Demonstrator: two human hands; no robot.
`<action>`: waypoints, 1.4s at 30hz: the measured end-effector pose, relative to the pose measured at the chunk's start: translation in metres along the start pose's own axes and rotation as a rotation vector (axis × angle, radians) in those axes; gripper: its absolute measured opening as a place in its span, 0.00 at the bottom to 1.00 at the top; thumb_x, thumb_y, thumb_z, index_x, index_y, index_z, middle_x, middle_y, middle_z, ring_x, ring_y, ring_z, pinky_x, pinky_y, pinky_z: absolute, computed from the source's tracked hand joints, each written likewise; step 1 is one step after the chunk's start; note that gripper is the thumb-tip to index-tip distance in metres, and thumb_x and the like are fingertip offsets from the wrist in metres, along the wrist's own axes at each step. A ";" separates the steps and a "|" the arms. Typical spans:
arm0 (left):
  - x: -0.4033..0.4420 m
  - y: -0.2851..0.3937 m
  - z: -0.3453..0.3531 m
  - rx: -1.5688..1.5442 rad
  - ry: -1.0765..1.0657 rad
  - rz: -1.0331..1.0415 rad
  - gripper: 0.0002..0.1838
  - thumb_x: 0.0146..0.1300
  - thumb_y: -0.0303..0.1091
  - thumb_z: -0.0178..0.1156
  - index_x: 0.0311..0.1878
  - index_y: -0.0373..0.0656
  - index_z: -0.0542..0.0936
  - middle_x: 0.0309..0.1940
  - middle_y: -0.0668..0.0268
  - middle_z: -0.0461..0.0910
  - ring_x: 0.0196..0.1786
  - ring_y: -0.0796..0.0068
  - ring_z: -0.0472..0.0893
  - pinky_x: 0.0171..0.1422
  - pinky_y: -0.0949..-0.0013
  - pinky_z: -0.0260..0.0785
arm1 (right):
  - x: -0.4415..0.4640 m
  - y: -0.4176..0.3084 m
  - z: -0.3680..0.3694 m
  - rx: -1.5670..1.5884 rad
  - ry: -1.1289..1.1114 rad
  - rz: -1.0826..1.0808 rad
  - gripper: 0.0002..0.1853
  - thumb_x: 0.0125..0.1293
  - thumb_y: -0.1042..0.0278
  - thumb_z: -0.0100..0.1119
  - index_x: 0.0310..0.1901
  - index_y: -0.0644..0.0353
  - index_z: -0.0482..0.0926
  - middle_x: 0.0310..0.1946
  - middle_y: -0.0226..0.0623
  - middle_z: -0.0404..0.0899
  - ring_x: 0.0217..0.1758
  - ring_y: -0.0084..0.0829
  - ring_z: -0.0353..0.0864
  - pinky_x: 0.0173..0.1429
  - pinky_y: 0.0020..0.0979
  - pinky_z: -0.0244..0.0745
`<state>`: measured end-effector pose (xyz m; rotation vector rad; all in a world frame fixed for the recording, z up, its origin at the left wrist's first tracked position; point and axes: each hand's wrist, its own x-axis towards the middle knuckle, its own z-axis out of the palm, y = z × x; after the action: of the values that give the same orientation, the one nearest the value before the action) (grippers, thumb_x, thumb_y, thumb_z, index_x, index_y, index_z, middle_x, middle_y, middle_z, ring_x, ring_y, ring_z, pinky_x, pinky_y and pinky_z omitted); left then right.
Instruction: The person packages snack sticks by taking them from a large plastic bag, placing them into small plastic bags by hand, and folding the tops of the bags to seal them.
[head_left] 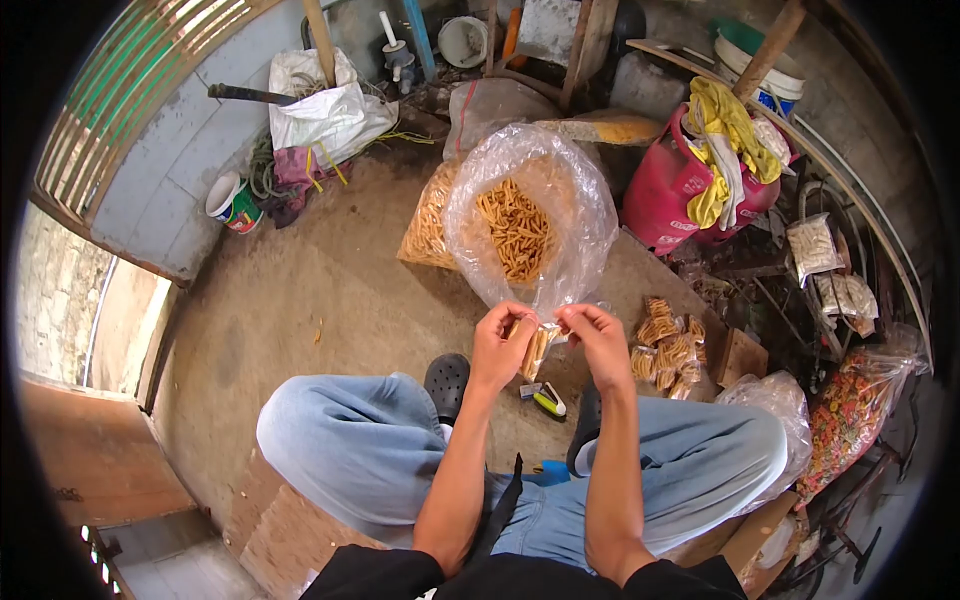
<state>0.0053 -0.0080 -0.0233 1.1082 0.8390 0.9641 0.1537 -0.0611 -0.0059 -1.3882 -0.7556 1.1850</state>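
Note:
A small clear plastic bag of brown snack sticks [536,354] hangs between my two hands, over the floor. My left hand [503,345] is closed on its left side, thumb and fingers pinched near the top. With thumb and forefinger together, my right hand [598,342] grips the bag's upper right edge. Just beyond stands a large open plastic sack [585,235], partly filled with loose snack sticks [516,232]. Below my hands a green stapler [549,401] lies on the floor beside a small box [529,390].
Several filled snack bags [668,345] are piled at the right, near a wooden block [742,358]. A red gas cylinder [655,195] draped with a yellow cloth [725,125] stands behind. A white bucket [234,203] is at the left wall. My legs flank the work area.

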 end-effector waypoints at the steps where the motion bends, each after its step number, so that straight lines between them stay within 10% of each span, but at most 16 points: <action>1: 0.000 0.000 -0.001 -0.007 0.000 0.008 0.01 0.63 0.25 0.57 0.36 0.39 0.76 0.30 0.72 0.77 0.32 0.88 0.73 0.36 0.82 0.65 | 0.006 0.007 -0.006 0.085 0.056 0.000 0.09 0.66 0.66 0.57 0.38 0.62 0.82 0.29 0.24 0.79 0.31 0.14 0.73 0.33 0.19 0.65; 4: 0.001 0.002 -0.001 -0.004 -0.002 0.011 0.01 0.63 0.25 0.58 0.36 0.39 0.76 0.30 0.72 0.77 0.33 0.88 0.74 0.37 0.81 0.66 | 0.030 0.060 -0.029 0.151 0.183 0.042 0.10 0.66 0.66 0.55 0.38 0.61 0.82 0.29 0.26 0.80 0.31 0.18 0.74 0.33 0.21 0.67; 8: 0.000 0.001 -0.003 0.039 -0.008 0.013 0.02 0.64 0.25 0.57 0.36 0.38 0.76 0.30 0.72 0.77 0.32 0.88 0.74 0.36 0.81 0.66 | 0.067 0.237 -0.072 -0.663 0.164 0.411 0.20 0.54 0.56 0.65 0.42 0.63 0.81 0.37 0.39 0.83 0.44 0.36 0.81 0.47 0.33 0.75; 12: -0.001 0.004 -0.004 0.007 -0.010 0.056 0.02 0.64 0.26 0.57 0.35 0.38 0.76 0.29 0.72 0.77 0.31 0.89 0.73 0.34 0.81 0.64 | -0.005 0.228 -0.013 -1.273 0.009 0.522 0.44 0.42 0.55 0.76 0.61 0.59 0.64 0.58 0.50 0.69 0.60 0.48 0.70 0.59 0.45 0.70; 23: -0.004 0.009 -0.013 0.151 -0.078 0.123 0.03 0.64 0.27 0.58 0.36 0.38 0.76 0.28 0.73 0.76 0.31 0.89 0.72 0.35 0.81 0.64 | -0.007 0.269 -0.042 -1.011 -0.011 0.273 0.35 0.51 0.58 0.70 0.57 0.62 0.65 0.54 0.53 0.69 0.59 0.50 0.71 0.60 0.46 0.68; 31: -0.003 0.023 -0.009 0.247 -0.078 0.222 0.04 0.63 0.28 0.59 0.35 0.37 0.77 0.25 0.73 0.77 0.30 0.88 0.72 0.34 0.79 0.64 | 0.078 0.023 -0.074 -0.635 -0.444 0.237 0.32 0.55 0.52 0.70 0.57 0.60 0.71 0.43 0.34 0.77 0.38 0.27 0.74 0.41 0.27 0.72; 36: -0.007 0.044 -0.003 0.380 -0.092 0.276 0.04 0.59 0.28 0.61 0.34 0.38 0.78 0.20 0.70 0.75 0.24 0.88 0.69 0.28 0.78 0.61 | 0.053 -0.111 -0.045 -0.836 -0.725 0.120 0.34 0.55 0.61 0.71 0.60 0.63 0.68 0.46 0.30 0.75 0.49 0.23 0.72 0.54 0.26 0.69; 42: -0.007 0.036 0.002 0.390 -0.106 0.364 0.04 0.59 0.28 0.60 0.34 0.37 0.78 0.21 0.65 0.77 0.24 0.82 0.73 0.29 0.74 0.65 | 0.021 -0.128 -0.030 -1.172 -0.866 -0.142 0.35 0.51 0.53 0.72 0.56 0.64 0.72 0.50 0.49 0.75 0.56 0.43 0.74 0.59 0.36 0.67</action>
<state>-0.0028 -0.0100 0.0124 1.6762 0.7710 1.0531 0.2111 -0.0270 0.1092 -1.6072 -2.3883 1.2484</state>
